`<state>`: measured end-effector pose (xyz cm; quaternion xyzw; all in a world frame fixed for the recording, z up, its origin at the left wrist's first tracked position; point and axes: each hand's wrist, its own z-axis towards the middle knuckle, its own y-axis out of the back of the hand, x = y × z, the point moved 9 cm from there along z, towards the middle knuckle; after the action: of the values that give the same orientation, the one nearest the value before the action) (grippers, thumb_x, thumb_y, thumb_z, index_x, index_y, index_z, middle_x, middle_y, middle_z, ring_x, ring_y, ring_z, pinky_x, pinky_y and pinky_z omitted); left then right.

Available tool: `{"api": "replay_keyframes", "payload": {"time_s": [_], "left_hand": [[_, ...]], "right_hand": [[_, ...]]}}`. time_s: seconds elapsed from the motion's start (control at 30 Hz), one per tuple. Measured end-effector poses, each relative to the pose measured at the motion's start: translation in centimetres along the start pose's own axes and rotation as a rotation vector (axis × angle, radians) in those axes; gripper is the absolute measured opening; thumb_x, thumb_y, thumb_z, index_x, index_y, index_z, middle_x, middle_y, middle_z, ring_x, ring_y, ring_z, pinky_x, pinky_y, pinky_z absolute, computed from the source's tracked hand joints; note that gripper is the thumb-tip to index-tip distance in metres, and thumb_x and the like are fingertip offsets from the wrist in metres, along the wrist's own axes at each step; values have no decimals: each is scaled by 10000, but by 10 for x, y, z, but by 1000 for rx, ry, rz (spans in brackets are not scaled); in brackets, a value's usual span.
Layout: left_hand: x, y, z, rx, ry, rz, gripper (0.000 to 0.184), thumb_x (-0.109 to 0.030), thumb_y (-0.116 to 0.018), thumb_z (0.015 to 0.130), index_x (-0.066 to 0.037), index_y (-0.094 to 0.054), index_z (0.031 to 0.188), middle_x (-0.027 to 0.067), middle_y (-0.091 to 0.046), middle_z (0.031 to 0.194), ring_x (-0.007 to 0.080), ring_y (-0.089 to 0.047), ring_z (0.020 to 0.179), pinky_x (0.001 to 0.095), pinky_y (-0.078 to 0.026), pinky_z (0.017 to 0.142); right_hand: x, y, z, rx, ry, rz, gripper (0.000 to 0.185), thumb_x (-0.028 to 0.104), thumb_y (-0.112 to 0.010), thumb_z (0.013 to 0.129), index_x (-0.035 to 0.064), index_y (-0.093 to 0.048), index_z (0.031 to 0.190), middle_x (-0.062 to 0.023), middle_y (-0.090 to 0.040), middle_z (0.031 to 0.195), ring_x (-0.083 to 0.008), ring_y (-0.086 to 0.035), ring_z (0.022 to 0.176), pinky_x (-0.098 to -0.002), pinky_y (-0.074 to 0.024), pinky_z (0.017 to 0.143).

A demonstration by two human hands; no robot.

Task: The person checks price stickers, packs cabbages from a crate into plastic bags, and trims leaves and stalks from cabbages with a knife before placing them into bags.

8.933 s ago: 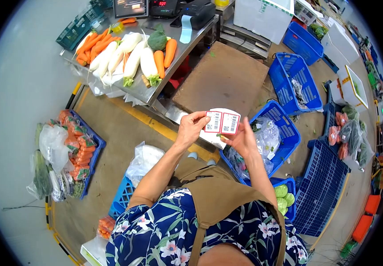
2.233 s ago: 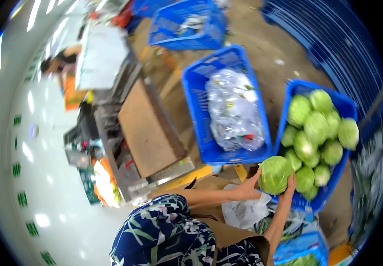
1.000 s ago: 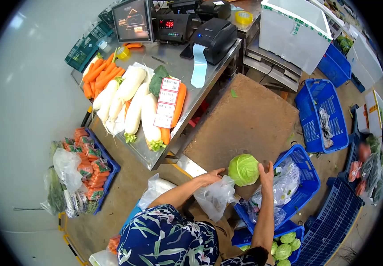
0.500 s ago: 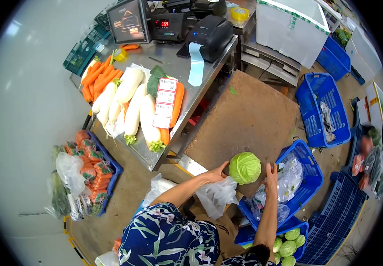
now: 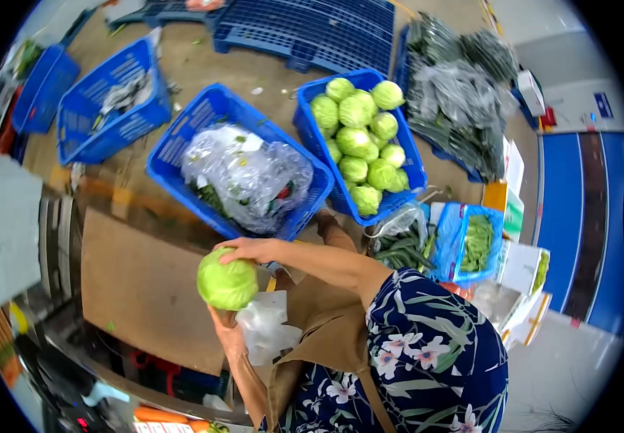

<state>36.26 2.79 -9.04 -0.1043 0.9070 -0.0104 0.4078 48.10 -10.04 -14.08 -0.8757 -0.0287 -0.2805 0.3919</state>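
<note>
A round green cabbage is held between my two hands, above the edge of the brown board. My right hand lies over its upper side with the fingers curved around it. My left hand grips it from the lower side, partly hidden behind the cabbage. A clear plastic bag hangs beside my left hand; whether those fingers also hold it, I cannot tell.
The brown board lies to the left. Beyond my right arm stand a blue crate with plastic wrapping and another blue crate full of cabbages. Bagged green vegetables and a blue pallet are farther off.
My view has swung round toward the cabbage crate. My right hand, apart from the cabbage before, now rests on it, and both hands hold it.
</note>
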Motion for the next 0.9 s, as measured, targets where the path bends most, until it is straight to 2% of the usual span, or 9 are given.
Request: {"api": "replay_keyframes", "payload": {"time_s": [0.1,0.23,0.37,0.5,0.63,0.67,0.77,0.83,0.9], "left_hand": [[-16,-106,23,312,-113,439,988,174,-481,637,-127,-121,1507,167,-520,1264,183,-584,972,244,-489,661],[4,-258,47,734,9,582,931,190,-455,648,-125,-198,1486,120,-581,1189,43,-462,637,184,-419,551],[43,-378,92,895,187,436,698,38,-514,797,-78,-286,1446,120,-579,1197,122,-532,920,246,-449,771],[98,-468,153,900,349,439,462,-139,-487,917,-32,-427,1363,153,-566,1229,191,-549,1112,289,-432,935],[129,-550,195,900,480,705,448,-220,-502,903,-65,-492,1324,77,-626,1079,119,-602,877,251,-498,752],[168,-552,231,990,192,874,515,-356,-503,913,-36,-488,1316,121,-598,1177,174,-578,1030,292,-475,858],[172,-588,266,752,378,852,576,-410,-505,927,1,-454,1327,170,-527,1294,236,-494,1195,330,-419,963],[208,-594,320,763,55,1080,740,-438,-598,882,29,-331,1389,215,-448,1364,276,-444,1252,349,-388,1003],[218,-606,349,682,96,1102,873,-404,-683,826,23,-213,1426,234,-425,1372,290,-442,1251,354,-380,1013]], "right_hand": [[5,103,-70,132,241,381,560,347,-621,866,64,-465,1324,-96,-540,1279,-204,-534,1146,-364,-426,994],[-51,263,-216,-560,136,736,431,367,-593,874,91,-581,1205,-99,-616,1193,-205,-604,1078,-399,-507,904],[-120,408,-332,-846,439,859,506,433,-617,831,102,-576,1212,-99,-625,1169,-256,-605,1065,-429,-500,903],[-152,491,-418,-1048,300,902,647,531,-658,780,99,-562,1251,-122,-572,1255,-304,-552,1135,-498,-441,951],[-173,560,-439,-928,170,766,767,543,-661,767,124,-441,1370,-128,-528,1310,-298,-531,1164,-495,-437,949],[-176,576,-440,-976,70,621,787,538,-673,761,127,-422,1383,-137,-519,1318,-294,-524,1178,-485,-438,951],[-136,603,-447,-1131,-383,90,842,525,-711,738,89,-407,1391,-186,-471,1354,-318,-496,1208,-456,-430,955],[-140,659,-423,-1129,-405,-242,783,495,-693,770,37,-442,1353,-207,-454,1357,-348,-482,1208,-431,-415,968],[-58,675,-422,-1439,-2,-539,690,452,-641,830,-2,-465,1319,-226,-458,1342,-356,-466,1221,-407,-391,993]]}}
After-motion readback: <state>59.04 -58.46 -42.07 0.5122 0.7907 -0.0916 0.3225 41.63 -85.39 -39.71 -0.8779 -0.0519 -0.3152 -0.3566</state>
